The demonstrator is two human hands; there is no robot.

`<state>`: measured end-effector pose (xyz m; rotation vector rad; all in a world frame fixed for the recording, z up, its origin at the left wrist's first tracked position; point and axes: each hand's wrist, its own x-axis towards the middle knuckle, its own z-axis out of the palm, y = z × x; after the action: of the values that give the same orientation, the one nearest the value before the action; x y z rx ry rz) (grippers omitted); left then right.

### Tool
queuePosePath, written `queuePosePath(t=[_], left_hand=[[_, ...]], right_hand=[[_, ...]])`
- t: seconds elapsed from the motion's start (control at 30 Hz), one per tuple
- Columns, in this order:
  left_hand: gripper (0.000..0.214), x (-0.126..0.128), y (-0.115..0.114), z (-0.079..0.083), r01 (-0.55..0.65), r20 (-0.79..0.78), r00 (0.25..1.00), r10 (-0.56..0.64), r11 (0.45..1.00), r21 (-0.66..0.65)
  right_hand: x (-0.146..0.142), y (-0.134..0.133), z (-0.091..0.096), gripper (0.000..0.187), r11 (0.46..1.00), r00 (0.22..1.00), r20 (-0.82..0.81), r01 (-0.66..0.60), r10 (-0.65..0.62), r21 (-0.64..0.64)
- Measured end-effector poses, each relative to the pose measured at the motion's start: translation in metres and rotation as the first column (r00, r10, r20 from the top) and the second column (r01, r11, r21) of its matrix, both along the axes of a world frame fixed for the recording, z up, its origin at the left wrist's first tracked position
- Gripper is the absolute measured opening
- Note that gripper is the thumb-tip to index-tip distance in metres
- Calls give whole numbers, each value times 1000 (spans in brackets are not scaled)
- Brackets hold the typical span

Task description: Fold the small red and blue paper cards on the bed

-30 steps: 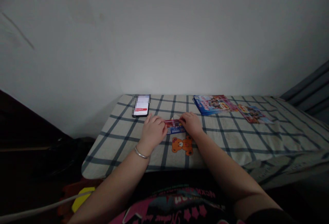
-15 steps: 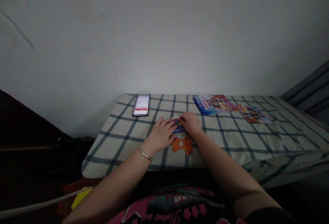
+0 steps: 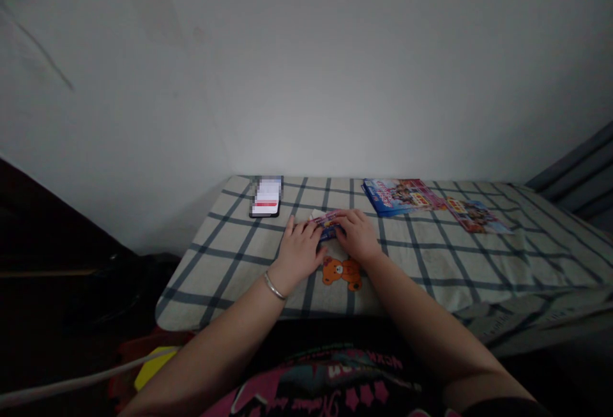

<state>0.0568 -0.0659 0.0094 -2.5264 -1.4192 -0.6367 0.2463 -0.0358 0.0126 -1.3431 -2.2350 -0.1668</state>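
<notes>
A folded printed leaflet (image 3: pixel 328 225), blue and pink with a pale edge, lies on the checked tablecloth (image 3: pixel 230 276) in front of me. My left hand (image 3: pixel 301 252) rests on its left part, fingers stretched out and thumb apart. Over the right part, the fingers and thumb of my right hand (image 3: pixel 358 235) close on the paper. Both hands cover much of the leaflet, so its full shape is hidden. Just below it, an orange bear picture (image 3: pixel 341 272) shows on the cloth.
A phone (image 3: pixel 266 197) with a lit screen lies at the back left. Several similar leaflets (image 3: pixel 397 197) are stacked at the back right, and another leaflet (image 3: pixel 479 215) lies beside them. A wall (image 3: pixel 335 85) rises behind the table. A yellow object (image 3: pixel 154 366) is below the left edge.
The leaflet's upper edge shows more now, as my right fingers have shifted over its right part. My left fingers have moved slightly. The whole view has shifted a little.
</notes>
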Motion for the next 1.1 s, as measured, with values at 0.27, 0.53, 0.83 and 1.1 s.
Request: queuePosePath(t=[0.27, 0.53, 0.83, 1.1], left_hand=[[36, -3, 1, 0, 6, 41, 999, -5, 999, -34], [32, -4, 4, 0, 4, 31, 1000, -3, 999, -40], [30, -4, 5, 1, 15, 27, 1000, -13, 999, -42], [30, -3, 3, 3, -4, 27, 1000, 5, 999, -44]], right_hand=[[-8, -1, -4, 30, 995, 992, 112, -49, 58, -86], [-8, -4, -2, 33, 990, 987, 125, -89, 103, -112], [-10, -4, 0, 29, 992, 992, 128, 21, -5, -124], [-3, -2, 2, 28, 983, 987, 110, 132, -118, -127]])
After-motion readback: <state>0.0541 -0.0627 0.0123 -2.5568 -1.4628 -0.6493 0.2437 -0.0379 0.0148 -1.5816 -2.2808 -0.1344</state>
